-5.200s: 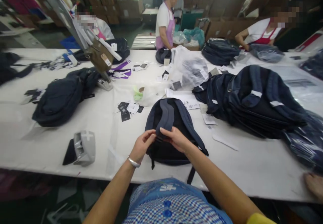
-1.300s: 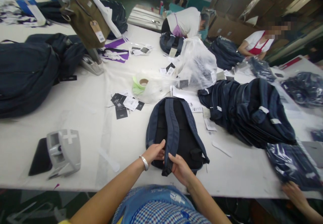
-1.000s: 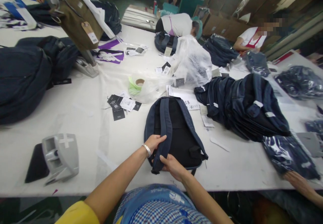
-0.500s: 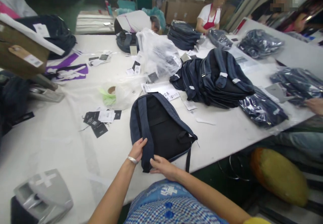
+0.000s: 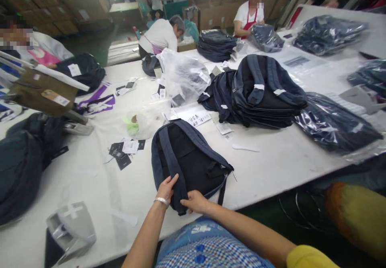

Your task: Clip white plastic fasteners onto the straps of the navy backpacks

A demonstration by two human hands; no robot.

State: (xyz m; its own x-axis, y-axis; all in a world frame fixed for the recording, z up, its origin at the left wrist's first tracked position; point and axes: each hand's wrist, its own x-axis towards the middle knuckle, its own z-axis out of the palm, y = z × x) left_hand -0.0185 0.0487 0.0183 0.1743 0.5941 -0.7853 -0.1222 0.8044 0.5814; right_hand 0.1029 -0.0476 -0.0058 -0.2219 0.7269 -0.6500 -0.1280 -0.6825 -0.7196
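A navy backpack [image 5: 194, 163] with a black back panel lies on the table in front of me, its shoulder straps facing up. My left hand [image 5: 167, 190], with a silver bracelet at the wrist, pinches the left shoulder strap [image 5: 169, 151] near its lower end. Close beside it, my right hand [image 5: 195, 202] has thumb and fingers closed on the edge of the same strap. The fingertips under the strap are hidden.
A stack of navy backpacks [image 5: 262, 95] stands behind to the right, beside a plastic-wrapped backpack [image 5: 334, 123]. Hang tags [image 5: 123, 152], a tape roll [image 5: 132, 125] and a grey dispenser [image 5: 72, 227] lie leftward. A co-worker in a red apron [image 5: 249, 18] stands across the table [image 5: 271, 159].
The view has swung left, bringing more of the left side and another person into sight. My right fingers have closed further on the strap; my left hand keeps its grip.
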